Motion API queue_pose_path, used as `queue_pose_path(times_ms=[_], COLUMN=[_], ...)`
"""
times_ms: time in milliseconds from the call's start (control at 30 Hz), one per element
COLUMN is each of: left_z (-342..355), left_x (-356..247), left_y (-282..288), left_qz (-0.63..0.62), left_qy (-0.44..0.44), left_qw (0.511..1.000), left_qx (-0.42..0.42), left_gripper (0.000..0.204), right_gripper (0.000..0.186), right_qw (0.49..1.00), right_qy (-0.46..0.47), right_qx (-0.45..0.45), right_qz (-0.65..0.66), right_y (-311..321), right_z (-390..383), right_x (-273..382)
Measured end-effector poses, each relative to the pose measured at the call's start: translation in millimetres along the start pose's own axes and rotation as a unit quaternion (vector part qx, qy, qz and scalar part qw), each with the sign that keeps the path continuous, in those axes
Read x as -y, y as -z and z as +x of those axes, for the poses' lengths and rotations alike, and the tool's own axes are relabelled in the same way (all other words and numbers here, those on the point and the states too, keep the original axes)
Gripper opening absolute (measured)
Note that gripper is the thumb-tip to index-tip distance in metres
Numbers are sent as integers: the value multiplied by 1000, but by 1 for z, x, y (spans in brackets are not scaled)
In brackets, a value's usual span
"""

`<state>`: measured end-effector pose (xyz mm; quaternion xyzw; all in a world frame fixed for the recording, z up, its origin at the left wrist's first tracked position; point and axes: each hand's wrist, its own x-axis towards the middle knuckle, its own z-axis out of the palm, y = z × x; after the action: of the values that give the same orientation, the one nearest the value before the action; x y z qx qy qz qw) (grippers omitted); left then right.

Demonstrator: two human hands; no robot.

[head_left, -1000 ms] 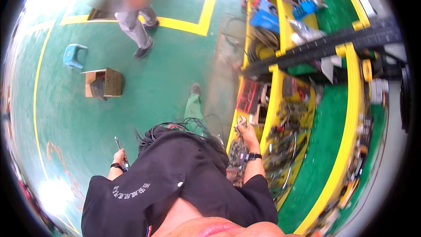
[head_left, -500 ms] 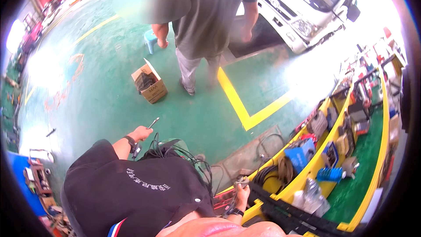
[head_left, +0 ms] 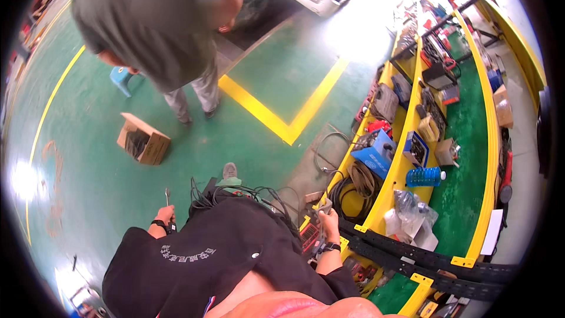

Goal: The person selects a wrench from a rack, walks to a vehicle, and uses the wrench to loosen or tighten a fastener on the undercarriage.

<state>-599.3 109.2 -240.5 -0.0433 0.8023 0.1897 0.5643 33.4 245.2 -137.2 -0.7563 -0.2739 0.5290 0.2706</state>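
My left hand (head_left: 166,218) is closed around a slim metal wrench (head_left: 168,196), whose end points up and away from me. On the right, beside the yellow shelving, my right hand (head_left: 331,225) is closed on a small grey piece (head_left: 325,205); its kind is unclear. Between my hands, a bundle of black cables (head_left: 220,195) lies across my lap and trails toward the right. Beneath my right hand, a red and dark item (head_left: 309,237) sits partly hidden by my arm.
A person (head_left: 159,17) in a grey shirt stands ahead on the left. Near them are an open cardboard box (head_left: 154,148) and a blue stool (head_left: 122,80). Yellow-edged shelving (head_left: 385,197) on the right carries a blue box (head_left: 376,156), coiled hoses and a bottle of blue liquid (head_left: 425,176).
My view has turned right, so the person, box and truck appear farther left. My left hand with the wrench has drawn in closer to my body. Both hands keep their hold.
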Motion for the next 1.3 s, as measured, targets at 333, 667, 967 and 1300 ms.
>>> queue_pose_path(times_ms=[333, 667, 967, 1300], left_z=[19, 0, -57, -66], left_x=[-157, -180, -296, -473], left_y=[-51, -94, -212, -351], left_qz=[45, 94, 8, 45], left_qy=[-132, 13, -43, -172], left_qw=[989, 995, 999, 983], left_qx=[49, 14, 20, 32], left_gripper=[32, 34, 35, 39], right_gripper=[14, 14, 32, 22], right_qw=[999, 1000, 999, 995], right_qy=[-41, -5, 36, 67], right_qx=[3, 18, 23, 70], right_qz=[11, -4, 33, 16], right_y=[-16, 5, 55, 104], right_z=[43, 178, 315, 416], right_x=[68, 119, 213, 273])
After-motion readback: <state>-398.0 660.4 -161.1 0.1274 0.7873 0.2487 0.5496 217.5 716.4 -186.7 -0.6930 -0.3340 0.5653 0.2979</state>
